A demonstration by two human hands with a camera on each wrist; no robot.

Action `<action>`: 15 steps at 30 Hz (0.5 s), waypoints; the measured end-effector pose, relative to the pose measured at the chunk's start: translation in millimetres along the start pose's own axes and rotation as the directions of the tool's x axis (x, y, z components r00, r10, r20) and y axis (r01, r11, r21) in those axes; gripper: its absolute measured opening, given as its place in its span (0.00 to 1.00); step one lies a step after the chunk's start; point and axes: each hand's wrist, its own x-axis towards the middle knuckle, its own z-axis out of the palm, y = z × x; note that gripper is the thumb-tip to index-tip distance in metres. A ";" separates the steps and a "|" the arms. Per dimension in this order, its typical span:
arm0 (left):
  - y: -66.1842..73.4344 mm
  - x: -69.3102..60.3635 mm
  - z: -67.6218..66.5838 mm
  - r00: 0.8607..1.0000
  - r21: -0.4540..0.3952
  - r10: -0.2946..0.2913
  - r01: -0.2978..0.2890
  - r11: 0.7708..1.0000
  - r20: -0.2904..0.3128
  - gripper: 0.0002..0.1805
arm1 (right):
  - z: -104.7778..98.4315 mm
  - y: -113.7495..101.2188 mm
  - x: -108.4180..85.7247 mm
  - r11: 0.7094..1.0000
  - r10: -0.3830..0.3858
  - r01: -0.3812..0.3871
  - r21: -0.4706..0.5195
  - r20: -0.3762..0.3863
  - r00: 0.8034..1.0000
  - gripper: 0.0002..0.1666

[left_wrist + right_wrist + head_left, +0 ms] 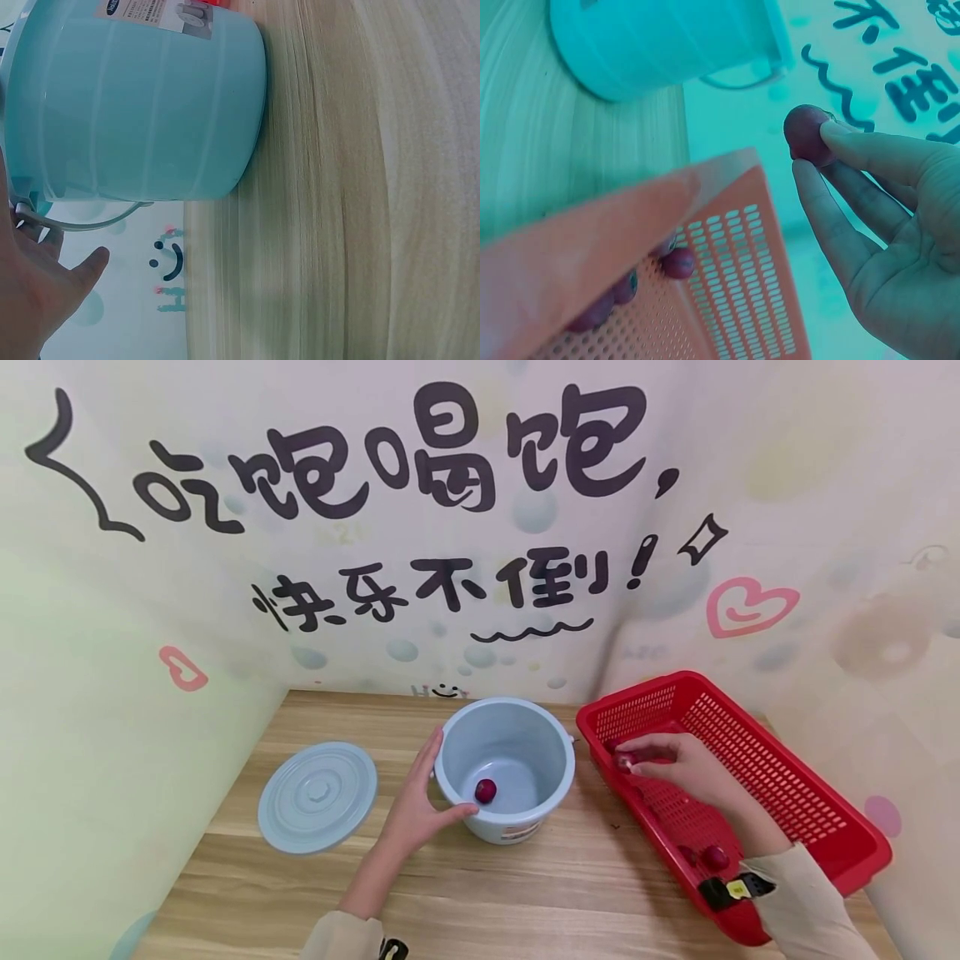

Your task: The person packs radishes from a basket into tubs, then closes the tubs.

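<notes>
Fruit (624, 763) observed above the basket's (862, 860) edge, pinched in the right hand's (686, 767) fingertips; left hand (416, 810) spread at the bucket's (491, 830) side, unclenched.

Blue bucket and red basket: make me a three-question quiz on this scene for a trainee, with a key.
1. Multiple choice: what does the right hand pinch? a) a spoon, b) a round red item, c) the rim of the basket.
2. True or false: the blue lid is on the bucket.
3. Count: how many round red items show inside the bucket in the head view?

Key:
1. b.
2. False: the lid lies on the table, beyond the left hand from the bucket.
3. One.
</notes>
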 end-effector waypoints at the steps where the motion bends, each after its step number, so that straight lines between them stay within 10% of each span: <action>1: 0.2 0.0 0.0 1.000 -0.001 -0.002 0.002 1.000 0.001 0.64 | 0.8 -2.1 1.0 1.000 0.004 -0.004 -0.005 -0.003 1.000 0.21; 15: 2.1 -0.4 -0.4 1.000 -0.005 -0.015 0.015 1.000 0.004 0.64 | 16.6 -30.5 17.0 1.000 0.007 -0.006 0.028 -0.008 1.000 0.24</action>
